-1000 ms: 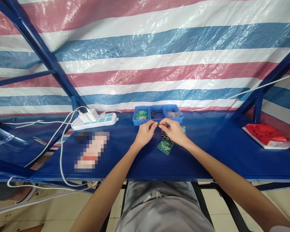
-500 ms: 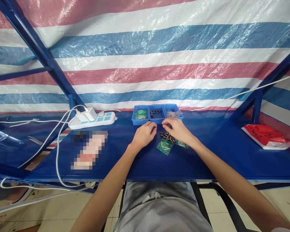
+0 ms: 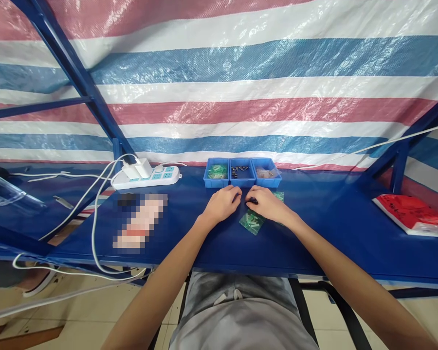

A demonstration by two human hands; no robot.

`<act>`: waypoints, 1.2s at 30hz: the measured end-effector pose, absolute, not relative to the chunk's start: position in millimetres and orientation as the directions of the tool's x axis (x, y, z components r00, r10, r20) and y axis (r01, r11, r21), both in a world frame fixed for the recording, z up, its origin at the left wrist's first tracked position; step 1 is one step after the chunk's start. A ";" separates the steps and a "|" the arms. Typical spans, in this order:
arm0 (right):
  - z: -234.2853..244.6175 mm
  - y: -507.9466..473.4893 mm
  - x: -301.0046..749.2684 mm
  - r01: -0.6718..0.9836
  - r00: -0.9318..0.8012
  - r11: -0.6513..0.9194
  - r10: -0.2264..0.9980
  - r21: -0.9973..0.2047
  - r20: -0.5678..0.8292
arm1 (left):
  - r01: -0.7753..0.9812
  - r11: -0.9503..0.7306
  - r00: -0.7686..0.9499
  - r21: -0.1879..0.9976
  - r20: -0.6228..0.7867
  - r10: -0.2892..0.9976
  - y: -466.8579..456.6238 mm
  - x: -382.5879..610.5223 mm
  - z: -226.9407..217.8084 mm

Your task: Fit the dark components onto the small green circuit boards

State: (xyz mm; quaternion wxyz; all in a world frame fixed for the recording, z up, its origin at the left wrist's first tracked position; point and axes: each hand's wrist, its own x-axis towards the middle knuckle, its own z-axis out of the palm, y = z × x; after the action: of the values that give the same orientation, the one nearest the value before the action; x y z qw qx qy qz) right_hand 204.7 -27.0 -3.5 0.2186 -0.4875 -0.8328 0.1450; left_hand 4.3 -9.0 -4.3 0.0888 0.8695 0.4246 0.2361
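Head view: right hand (image 3: 265,201) beside glossy green plastic packet (image 3: 252,222).

Power strip (image 3: 149,181), red package (image 3: 412,212), striped tarp (image 3: 241,87)

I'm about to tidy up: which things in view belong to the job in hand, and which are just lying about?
Likely in the job:
small dark parts at the right hand
green packets by that hand
three blue bins

Seemingly lying about:
red-and-white package
power strip
pixelated item

Upper frame: woven plastic sheeting (image 3: 263,112) is shining glossily; centre: smooth plastic trays (image 3: 216,183) are showing a satin finish
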 end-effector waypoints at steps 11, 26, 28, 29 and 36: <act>0.6 -26.2 200.2 0.739 -0.318 0.440 0.895 -0.510 0.312 | 0.679 -0.619 0.542 0.393 0.300 0.785 -9.1 3.4 -3.3; -3.9 -25.0 200.4 0.746 -0.359 0.459 0.887 -0.482 0.290 | 0.670 -0.647 0.576 0.364 0.294 0.763 -6.9 2.4 -4.9; -3.5 -24.7 200.8 0.719 -0.377 0.478 0.878 -0.504 0.294 | 0.674 -0.641 0.572 0.367 0.290 0.767 -7.1 2.2 -4.6; -3.5 -24.3 201.5 0.705 -0.378 0.483 0.875 -0.519 0.301 | 0.675 -0.638 0.571 0.369 0.287 0.770 -7.1 2.2 -4.4; -7.9 -20.3 206.0 0.787 -0.333 0.452 0.884 -0.420 0.327 | 0.664 -0.645 0.574 0.378 0.295 0.764 -7.6 1.8 -4.3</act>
State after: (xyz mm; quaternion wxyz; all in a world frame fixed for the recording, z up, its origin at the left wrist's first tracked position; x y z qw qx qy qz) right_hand 206.0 -20.3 -7.9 0.2609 -0.5151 -0.8111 0.0932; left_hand 1.8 -7.6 -4.3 0.1132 0.8799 0.4057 0.2199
